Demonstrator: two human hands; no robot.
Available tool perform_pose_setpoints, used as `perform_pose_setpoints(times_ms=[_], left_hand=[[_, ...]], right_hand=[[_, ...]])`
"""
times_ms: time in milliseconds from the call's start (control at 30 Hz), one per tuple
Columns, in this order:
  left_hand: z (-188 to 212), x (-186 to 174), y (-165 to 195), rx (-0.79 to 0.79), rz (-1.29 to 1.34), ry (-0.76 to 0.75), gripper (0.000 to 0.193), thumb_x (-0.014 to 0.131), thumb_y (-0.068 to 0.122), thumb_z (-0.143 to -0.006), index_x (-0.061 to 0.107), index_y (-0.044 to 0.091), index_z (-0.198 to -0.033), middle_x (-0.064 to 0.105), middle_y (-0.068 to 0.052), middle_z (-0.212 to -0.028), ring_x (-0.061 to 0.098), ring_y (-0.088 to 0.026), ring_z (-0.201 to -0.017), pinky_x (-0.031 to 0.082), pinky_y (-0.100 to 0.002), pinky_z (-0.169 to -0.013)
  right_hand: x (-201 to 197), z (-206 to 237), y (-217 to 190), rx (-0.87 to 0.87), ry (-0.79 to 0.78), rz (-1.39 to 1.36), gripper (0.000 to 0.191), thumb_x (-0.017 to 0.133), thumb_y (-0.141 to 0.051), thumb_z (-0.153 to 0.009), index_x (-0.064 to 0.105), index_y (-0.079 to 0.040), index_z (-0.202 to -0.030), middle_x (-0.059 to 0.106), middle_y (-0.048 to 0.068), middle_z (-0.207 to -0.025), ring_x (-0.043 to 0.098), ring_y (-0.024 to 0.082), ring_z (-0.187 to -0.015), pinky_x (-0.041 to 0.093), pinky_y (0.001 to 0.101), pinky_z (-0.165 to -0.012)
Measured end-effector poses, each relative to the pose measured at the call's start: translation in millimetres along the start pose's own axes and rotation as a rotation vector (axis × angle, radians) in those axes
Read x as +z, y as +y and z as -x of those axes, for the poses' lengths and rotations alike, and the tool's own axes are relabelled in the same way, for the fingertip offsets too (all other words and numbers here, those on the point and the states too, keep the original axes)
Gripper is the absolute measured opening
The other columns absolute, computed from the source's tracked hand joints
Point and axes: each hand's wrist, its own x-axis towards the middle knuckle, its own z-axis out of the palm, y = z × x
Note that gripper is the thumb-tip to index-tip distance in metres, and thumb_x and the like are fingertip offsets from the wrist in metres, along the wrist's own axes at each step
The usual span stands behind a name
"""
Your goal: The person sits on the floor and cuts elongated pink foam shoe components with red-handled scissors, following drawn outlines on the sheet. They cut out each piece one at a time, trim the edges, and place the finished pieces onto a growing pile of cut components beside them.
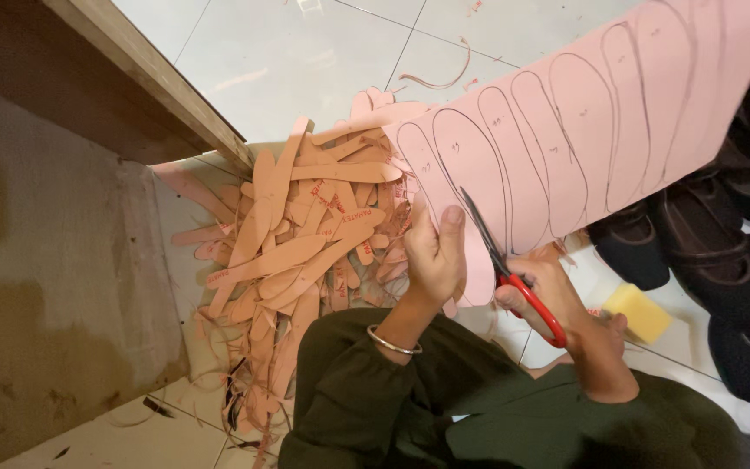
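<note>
Warm indoor light, sharp centre, dim shadowed left edge, slight glare.

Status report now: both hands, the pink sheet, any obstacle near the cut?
Left hand grips pink sheet at its edge. Right hand works red scissors, blades in the sheet along a drawn outline. Offcut pile lies left, apart from the cut.

Red-handled scissors (514,278) in right hand (557,300), left hand (434,256) on pink sheet (583,130).
</note>
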Motion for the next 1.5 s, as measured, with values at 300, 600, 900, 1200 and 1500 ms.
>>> perform_pose_setpoints(times_ms=[300, 600, 900, 1200, 1500], left_hand=[[1, -3, -10, -0.016, 0.089, -0.014, 0.021, 0.050, 0.016, -0.112, 0.058, -0.003, -0.111, 0.048, 0.006, -0.074, 0.040, -0.003, -0.065, 0.035, -0.023, -0.058], [0, -9, -5, -0.045, -0.001, -0.161, 0.027, 0.051, 0.019, -0.109, 0.060, -0.002, -0.095, 0.051, 0.000, -0.065, 0.047, -0.006, -0.060, 0.041, -0.027, -0.055], [1, -5, -8, -0.045, 0.033, -0.146, 0.029, 0.051, 0.020, -0.112, 0.058, 0.000, -0.093, 0.051, 0.000, -0.069, 0.046, -0.007, -0.064, 0.040, -0.027, -0.058], [8, -2, -10, -0.099, 0.007, -0.232, 0.026, 0.050, 0.022, -0.111, 0.059, 0.001, -0.099, 0.054, 0.001, -0.073, 0.048, -0.007, -0.068, 0.045, -0.029, -0.062], [-1, -7, -9, -0.172, 0.011, -0.177, 0.034, 0.056, 0.022, -0.111, 0.049, 0.002, -0.084, 0.044, -0.003, -0.066, 0.040, -0.007, -0.063, 0.036, -0.029, -0.053]], right_hand=[[6, -3, 9, -0.009, 0.011, -0.137, 0.075, 0.062, -0.077, -0.075, 0.064, -0.003, -0.071, 0.060, 0.002, -0.059, 0.055, 0.010, -0.052, 0.043, 0.0250, -0.046], [2, -5, 6, -0.152, -0.060, -0.104, 0.063, 0.057, -0.066, -0.092, 0.063, -0.004, -0.082, 0.061, 0.002, -0.064, 0.058, 0.010, -0.057, 0.047, 0.0258, -0.054], [10, -2, 16, -0.064, 0.031, -0.150, 0.066, 0.061, -0.068, -0.087, 0.065, -0.003, -0.076, 0.060, 0.003, -0.056, 0.057, 0.012, -0.049, 0.044, 0.0271, -0.045], [9, -8, 25, -0.078, 0.020, -0.084, 0.066, 0.057, -0.068, -0.089, 0.066, -0.003, -0.086, 0.060, 0.003, -0.063, 0.058, 0.013, -0.058, 0.046, 0.0284, -0.053], [3, -9, 19, -0.015, -0.017, -0.076, 0.063, 0.057, -0.064, -0.091, 0.062, -0.002, -0.077, 0.058, 0.004, -0.062, 0.055, 0.014, -0.059, 0.046, 0.0302, -0.054]])
